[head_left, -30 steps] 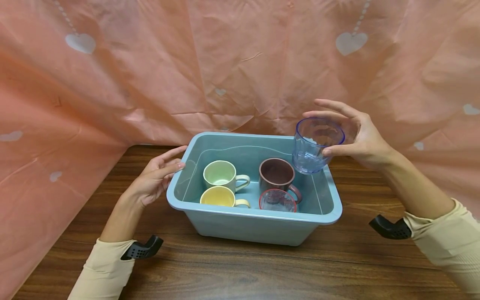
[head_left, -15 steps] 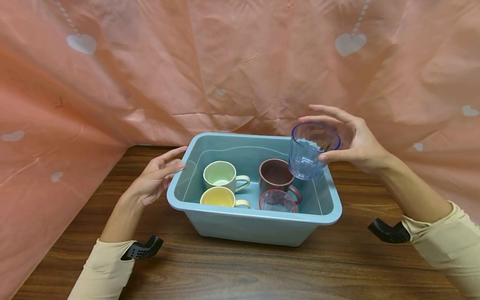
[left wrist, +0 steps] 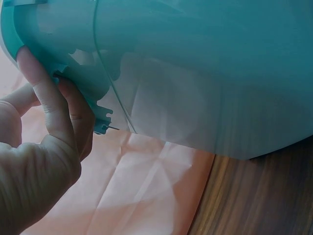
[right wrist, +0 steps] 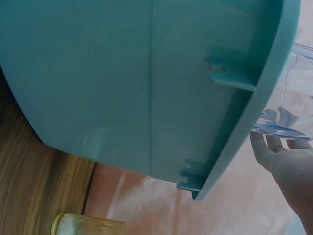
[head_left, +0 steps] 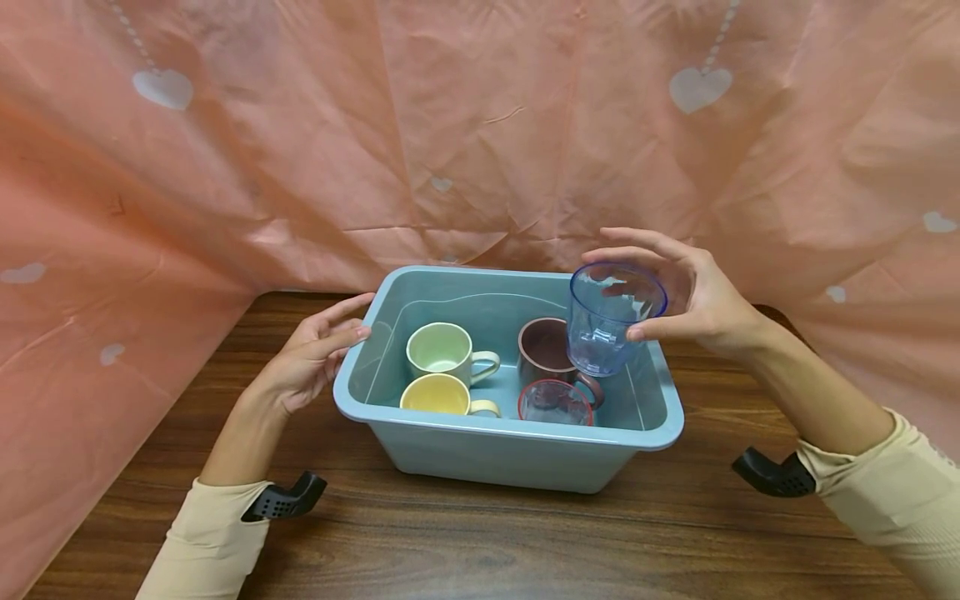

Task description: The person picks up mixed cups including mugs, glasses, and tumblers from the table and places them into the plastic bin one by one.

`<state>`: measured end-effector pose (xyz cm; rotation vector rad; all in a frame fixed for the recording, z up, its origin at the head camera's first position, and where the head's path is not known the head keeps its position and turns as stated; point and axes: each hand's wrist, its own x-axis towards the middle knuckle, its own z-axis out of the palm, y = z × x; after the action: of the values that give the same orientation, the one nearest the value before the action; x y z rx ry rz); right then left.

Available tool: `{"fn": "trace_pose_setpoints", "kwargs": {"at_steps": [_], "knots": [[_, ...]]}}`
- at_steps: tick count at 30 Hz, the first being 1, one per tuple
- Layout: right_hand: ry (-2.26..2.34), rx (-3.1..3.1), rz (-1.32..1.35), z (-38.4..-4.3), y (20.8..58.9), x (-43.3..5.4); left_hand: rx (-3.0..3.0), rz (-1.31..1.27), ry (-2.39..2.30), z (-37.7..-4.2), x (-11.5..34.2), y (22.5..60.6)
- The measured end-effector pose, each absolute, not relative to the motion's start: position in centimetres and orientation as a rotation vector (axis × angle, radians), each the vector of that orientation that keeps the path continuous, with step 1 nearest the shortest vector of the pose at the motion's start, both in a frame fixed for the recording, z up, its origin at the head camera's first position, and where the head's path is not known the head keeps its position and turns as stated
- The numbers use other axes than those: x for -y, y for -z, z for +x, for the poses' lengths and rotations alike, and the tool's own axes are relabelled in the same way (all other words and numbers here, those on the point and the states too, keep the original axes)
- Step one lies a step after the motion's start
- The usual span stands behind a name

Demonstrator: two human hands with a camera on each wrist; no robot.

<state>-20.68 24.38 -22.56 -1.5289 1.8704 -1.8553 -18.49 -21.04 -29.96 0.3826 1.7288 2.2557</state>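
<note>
My right hand (head_left: 705, 304) holds a clear tumbler with a blue rim (head_left: 600, 337), thumb on the near side and fingers behind. The tumbler hangs slightly tilted over the right part of a light blue plastic tub (head_left: 510, 454), overlapping a brown mug (head_left: 543, 346) in the head view. My left hand (head_left: 311, 358) grips the tub's left rim; in the left wrist view its fingers (left wrist: 36, 71) lie at the rim. Inside the tub stand a pale green mug (head_left: 438, 346), a yellow mug (head_left: 435, 393) and a clear red-rimmed cup (head_left: 555, 404), partly hidden by the front wall.
The tub stands on a dark wood-grain table (head_left: 480, 542). Pink cloth with white hearts (head_left: 510, 150) hangs behind and at the sides. A yellowish clear glass (right wrist: 88, 225) shows at the bottom of the right wrist view, outside the tub.
My right hand has moved left and down with the tumbler, from above the tub's right rim to over its inside. The left hand and the tub have stayed put.
</note>
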Motion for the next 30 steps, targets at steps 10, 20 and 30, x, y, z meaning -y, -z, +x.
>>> {"fn": "trace_pose_setpoints", "kwargs": {"at_steps": [10,20,30], "knots": [[1.789,-1.944,-1.554,-20.3,23.2,-23.6,-1.74,0.372,-2.251,-18.5,21.0,29.9],[1.71,-1.942,-1.592,-20.3,23.6,-23.0,-1.744,0.377,-2.25,-18.6,21.1,29.9],[1.683,-1.933,-1.581,-20.2,23.7,-22.8,-1.747,0.376,-2.246,-18.5,21.1,29.8]]}}
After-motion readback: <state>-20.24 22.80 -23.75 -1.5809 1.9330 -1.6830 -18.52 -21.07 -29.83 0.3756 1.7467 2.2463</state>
